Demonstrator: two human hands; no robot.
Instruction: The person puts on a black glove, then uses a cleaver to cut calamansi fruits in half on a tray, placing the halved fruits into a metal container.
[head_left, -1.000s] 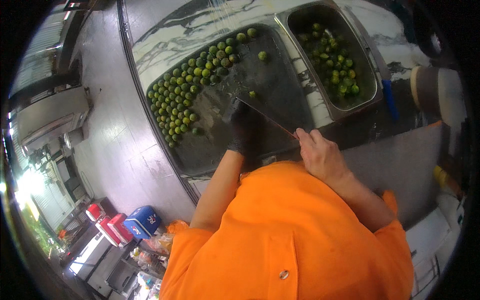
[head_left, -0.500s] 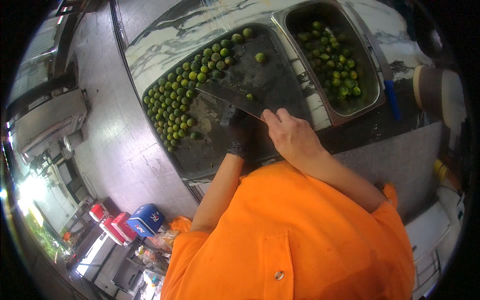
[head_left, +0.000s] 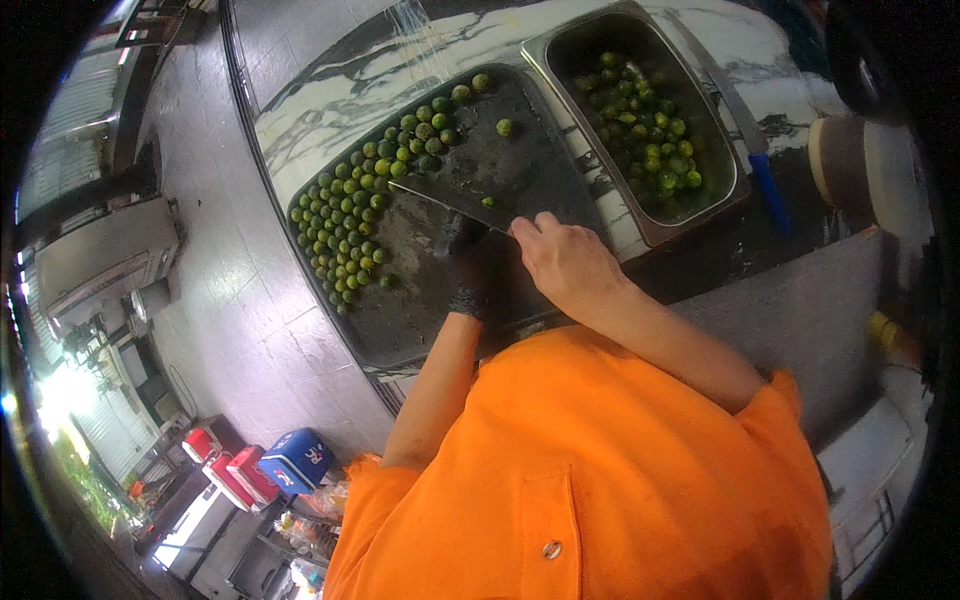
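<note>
A broad-bladed knife (head_left: 440, 197) is in my bare right hand (head_left: 567, 258), its blade reaching left across a dark rimmed tray (head_left: 545, 165). Close under the blade is my left hand (head_left: 462, 250), in a black glove, its fingers curled together. Glove and tray are both dark, so what those fingers hold is hidden. Small round green limes (head_left: 345, 205) crowd the tray's left and far side. One lime (head_left: 505, 127) lies apart at the far right of the tray, and a small green piece (head_left: 488, 202) rests just beyond the blade.
Right of the tray, a deep metal pan (head_left: 640, 225) holds many green limes (head_left: 655, 140). A second knife (head_left: 768, 190) with a blue handle lies along the pan's right side. The marble-patterned counter (head_left: 340, 95) ends at a tiled floor (head_left: 230, 260) on the left.
The whole view has shifted slightly, with the counter things now lower and a little left. Both hands and the knife keep nearly the same place over the tray.
</note>
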